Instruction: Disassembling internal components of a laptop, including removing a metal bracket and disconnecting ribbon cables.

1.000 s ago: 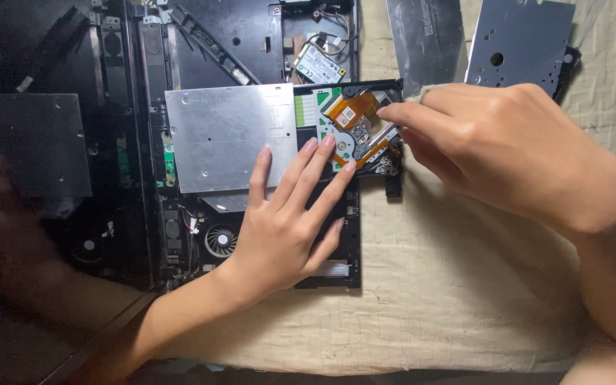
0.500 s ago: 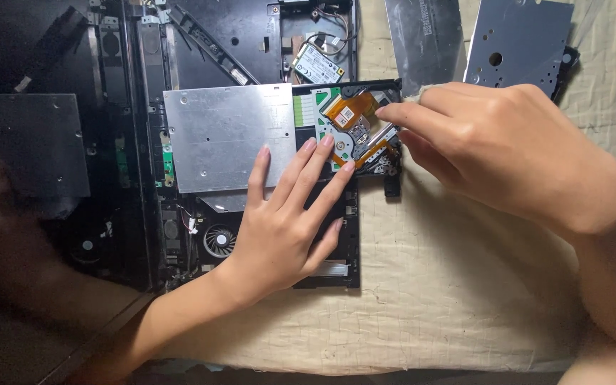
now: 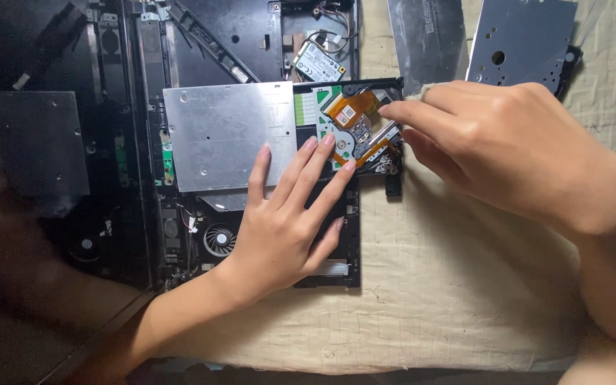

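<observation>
The optical drive (image 3: 279,135) lies flat on the opened laptop base (image 3: 251,43), its silver metal cover (image 3: 226,132) facing up and its right end uncovered, showing a green circuit board and an orange flex cable (image 3: 354,107).

The left hand (image 3: 286,214) rests palm down on the drive, fingers spread and extended; the fingertips (image 3: 329,140) press on the exposed end just beside the cover's right edge. It grips nothing, only bearing down.

The right hand (image 3: 507,150) comes in from the right of the drive, fingers bunched together, the index fingertip (image 3: 386,110) touching the orange flex cable. Whether anything is pinched between the fingers cannot be told.

The laptop base, as an open shell, holds beside the drive a small cooling fan (image 3: 219,239) below the drive's lower edge and a small wireless card (image 3: 319,65) with thin wires above the drive's right end.

Above and right of the drive two loose metal plates (image 3: 522,39) lie on the beige quilted cloth (image 3: 450,285). Left of the drive sits a dark flat panel (image 3: 26,142).
</observation>
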